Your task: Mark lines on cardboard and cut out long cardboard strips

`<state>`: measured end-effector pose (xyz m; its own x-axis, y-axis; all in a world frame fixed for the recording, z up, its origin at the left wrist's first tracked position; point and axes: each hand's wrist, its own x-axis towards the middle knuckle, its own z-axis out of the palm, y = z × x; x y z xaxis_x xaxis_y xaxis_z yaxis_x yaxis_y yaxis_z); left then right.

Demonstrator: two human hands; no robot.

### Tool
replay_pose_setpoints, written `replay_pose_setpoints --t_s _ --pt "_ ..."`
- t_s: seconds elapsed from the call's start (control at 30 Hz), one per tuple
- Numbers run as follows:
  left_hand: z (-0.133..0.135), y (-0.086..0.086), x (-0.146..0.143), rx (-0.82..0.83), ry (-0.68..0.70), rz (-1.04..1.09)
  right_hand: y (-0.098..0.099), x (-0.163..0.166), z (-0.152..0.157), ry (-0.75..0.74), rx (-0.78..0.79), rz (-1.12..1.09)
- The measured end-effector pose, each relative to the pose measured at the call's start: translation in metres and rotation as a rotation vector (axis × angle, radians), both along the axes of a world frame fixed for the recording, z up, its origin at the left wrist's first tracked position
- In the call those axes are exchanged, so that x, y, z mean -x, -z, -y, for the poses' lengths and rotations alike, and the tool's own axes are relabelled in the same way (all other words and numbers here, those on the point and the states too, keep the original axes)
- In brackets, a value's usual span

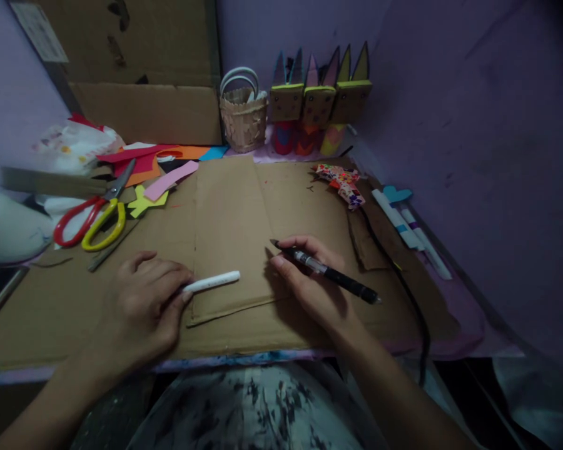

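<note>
My right hand (312, 284) holds a black pen (340, 279) with a clear middle section, its dark tip pointing up and left over a rectangular piece of cardboard (229, 219). Fingers closed, my left hand (152, 297) grips a slim white stick-like piece (213, 281), perhaps a marker or its barrel, which sticks out to the right across the cardboard's left edge. The rectangle lies flat on a larger cardboard sheet (169, 347) that covers the tabletop. No marks can be made out near the pen tip.
Scissors (94, 219) with red and yellow handles lie left, near coloured paper scraps (154, 159). A small basket (244, 119) and several eared cardboard figures (319, 103) stand at the back. Markers (410, 231), a dark cord (410, 294) and a patterned paper piece (342, 181) lie right.
</note>
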<state>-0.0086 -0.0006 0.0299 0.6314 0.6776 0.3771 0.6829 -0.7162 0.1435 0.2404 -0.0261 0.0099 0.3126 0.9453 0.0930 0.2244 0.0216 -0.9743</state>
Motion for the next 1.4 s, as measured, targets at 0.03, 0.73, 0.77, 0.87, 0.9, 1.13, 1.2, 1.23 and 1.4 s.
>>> replay_pose_setpoints --t_s 0.03,0.73,0.77,0.87,0.9,1.13,1.2,1.23,1.4 --pt "0.0 0.001 0.0 0.01 0.002 0.005 -0.002 0.003 -0.001 -0.029 0.004 -0.01" --pt "0.001 0.011 0.003 -0.046 0.058 -0.022 0.012 0.025 -0.015 -0.414 -0.029 -0.173" --pt "0.001 0.01 0.003 -0.04 0.053 -0.03 0.012 0.025 -0.015 -0.428 -0.044 -0.16" --pt "0.002 0.009 0.002 -0.03 0.052 -0.035 0.012 0.027 -0.016 -0.452 -0.077 -0.093" --pt "0.002 0.008 0.002 -0.028 0.052 -0.032 0.012 0.027 -0.016 -0.452 -0.082 -0.064" --pt "0.002 0.009 0.002 0.034 0.027 0.03 0.01 0.028 -0.013 -0.448 -0.1 0.051" --pt "0.003 0.009 0.0 0.055 0.016 0.049 0.01 0.027 -0.013 -0.452 -0.093 0.072" --pt "0.003 0.009 0.0 0.061 0.013 0.056 0.01 0.027 -0.013 -0.452 -0.089 0.08" --pt "0.004 0.011 0.0 0.059 0.004 0.068 0.01 0.028 -0.012 -0.443 -0.071 0.11"
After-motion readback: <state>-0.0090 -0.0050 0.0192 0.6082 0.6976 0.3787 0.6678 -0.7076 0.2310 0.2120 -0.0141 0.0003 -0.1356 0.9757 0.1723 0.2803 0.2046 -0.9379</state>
